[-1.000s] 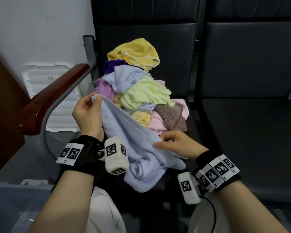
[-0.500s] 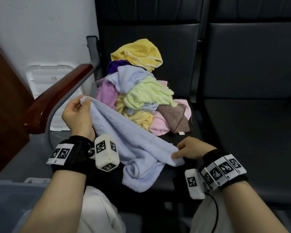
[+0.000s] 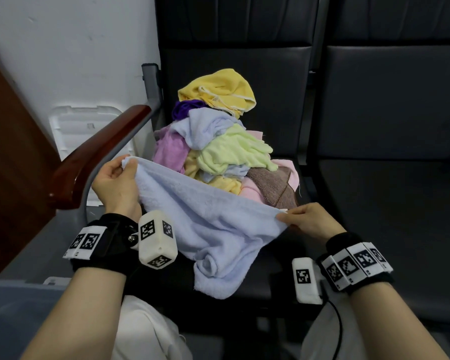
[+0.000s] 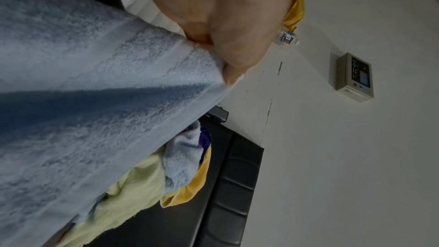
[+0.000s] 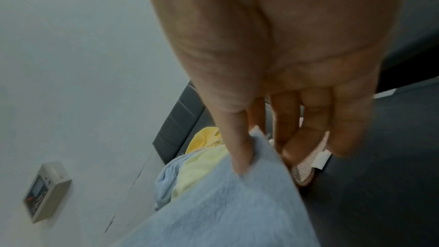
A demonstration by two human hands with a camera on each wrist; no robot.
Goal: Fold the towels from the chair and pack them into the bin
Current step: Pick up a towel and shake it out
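Note:
A light blue towel (image 3: 208,216) is stretched between my hands over the front of the black chair seat (image 3: 276,281). My left hand (image 3: 124,168) pinches its upper left corner beside the armrest; the left wrist view shows the thumb pressed on the towel (image 4: 95,100). My right hand (image 3: 286,216) pinches the other top corner of the towel (image 5: 225,204) between thumb and forefinger. The towel's lower part hangs bunched on the seat. Behind it lies a heap of towels (image 3: 218,141): yellow, purple, blue, green, pink, brown. A grey-blue bin (image 3: 16,307) sits at the lower left.
A wooden armrest (image 3: 94,154) on a grey metal frame runs at the left. A white lid (image 3: 70,131) leans against the wall behind it. A second black seat (image 3: 387,216) lies to the right. My white-clad knees (image 3: 146,328) are under the chair's front edge.
My hands have moved apart: the right slid along the towel's top edge to its far corner, the left shifted left. The top edge is now pulled taut.

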